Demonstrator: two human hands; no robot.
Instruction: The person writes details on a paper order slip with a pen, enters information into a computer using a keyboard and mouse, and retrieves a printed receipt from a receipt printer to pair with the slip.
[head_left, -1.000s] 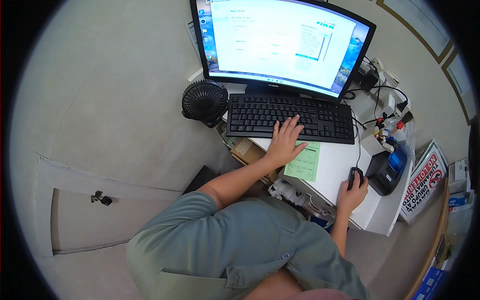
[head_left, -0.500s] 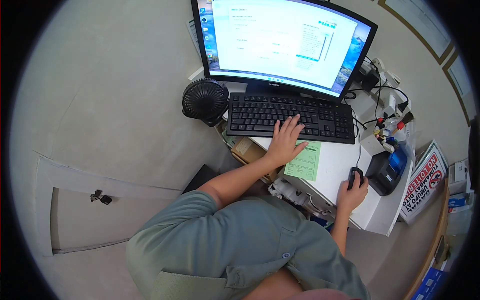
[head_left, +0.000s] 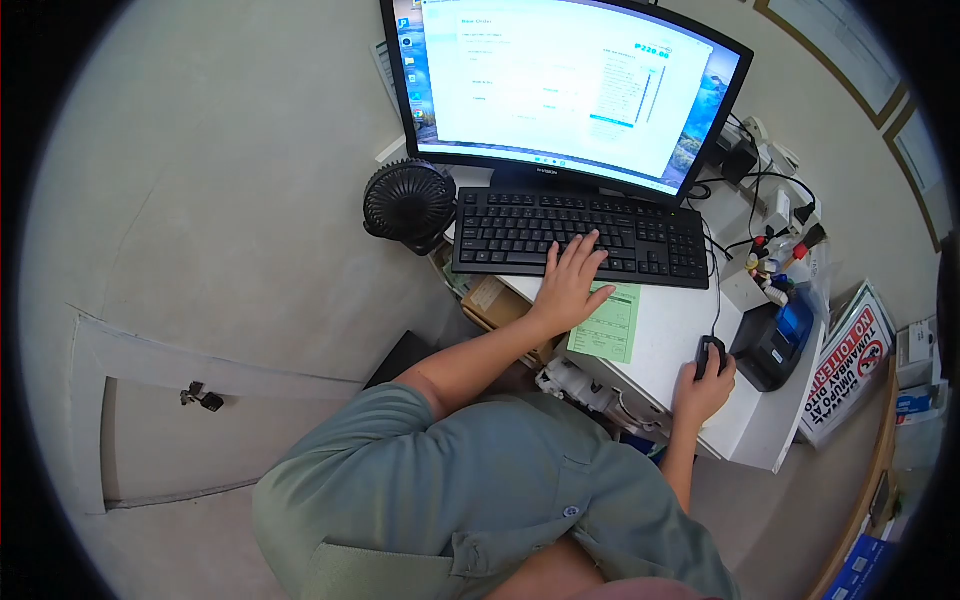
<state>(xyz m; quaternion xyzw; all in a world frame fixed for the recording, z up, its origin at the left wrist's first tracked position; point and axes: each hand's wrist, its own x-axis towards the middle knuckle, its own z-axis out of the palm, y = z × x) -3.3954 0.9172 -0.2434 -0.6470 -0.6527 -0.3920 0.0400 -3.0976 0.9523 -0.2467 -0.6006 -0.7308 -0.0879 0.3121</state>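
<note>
My left hand (head_left: 570, 287) lies with fingers spread over the lower middle of a black keyboard (head_left: 510, 225). Its thumb and palm edge reach the top of a green printed form (head_left: 608, 325) on the white desk (head_left: 660, 320). At the right, my right hand (head_left: 706, 388) is wrapped over a black computer mouse (head_left: 709, 352), whose cable runs up toward the keyboard's right side. Behind the keyboard stands a monitor (head_left: 540, 100), lit with a white page, a dropdown list with a blue highlighted row and a price in teal figures.
A small black fan (head_left: 410, 203) stands left of the keyboard. Right of the mouse sits a black and blue device (head_left: 775, 342), with pens and markers (head_left: 775, 265) behind it. Cables and plugs (head_left: 765, 175) crowd the back right. A printed sign (head_left: 850, 365) leans beyond the desk's right edge.
Both hands keep their places on the keyboard and mouse. The highlighted row in the screen's dropdown list sits slightly lower; little else differs.
</note>
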